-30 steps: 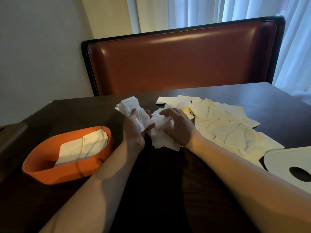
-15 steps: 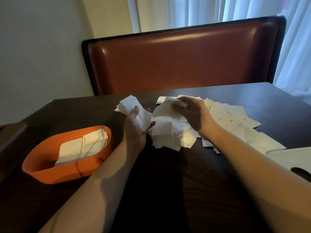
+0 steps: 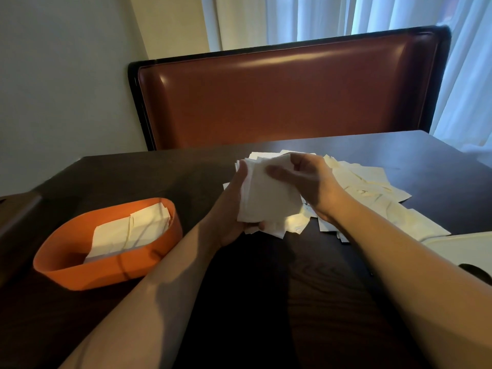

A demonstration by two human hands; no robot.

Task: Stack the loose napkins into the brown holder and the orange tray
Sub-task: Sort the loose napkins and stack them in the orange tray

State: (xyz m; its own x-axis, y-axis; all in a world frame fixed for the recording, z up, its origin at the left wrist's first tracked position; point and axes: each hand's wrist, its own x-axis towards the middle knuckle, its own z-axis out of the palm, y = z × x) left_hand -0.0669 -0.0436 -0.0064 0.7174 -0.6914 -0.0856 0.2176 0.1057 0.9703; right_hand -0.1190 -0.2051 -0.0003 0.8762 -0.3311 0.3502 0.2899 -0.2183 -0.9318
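Matt paper napkins (image 3: 269, 194); glossy plastic tray (image 3: 80, 270); dark wood-grain table (image 3: 306, 288).

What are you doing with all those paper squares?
A person is tidying up napkins at a dark table. Both hands hold one bunch of white napkins above the table: the left hand grips it from below and the right hand holds its top. More loose napkins lie scattered behind and to the right. The orange tray on the left already has some folded napkins in it.
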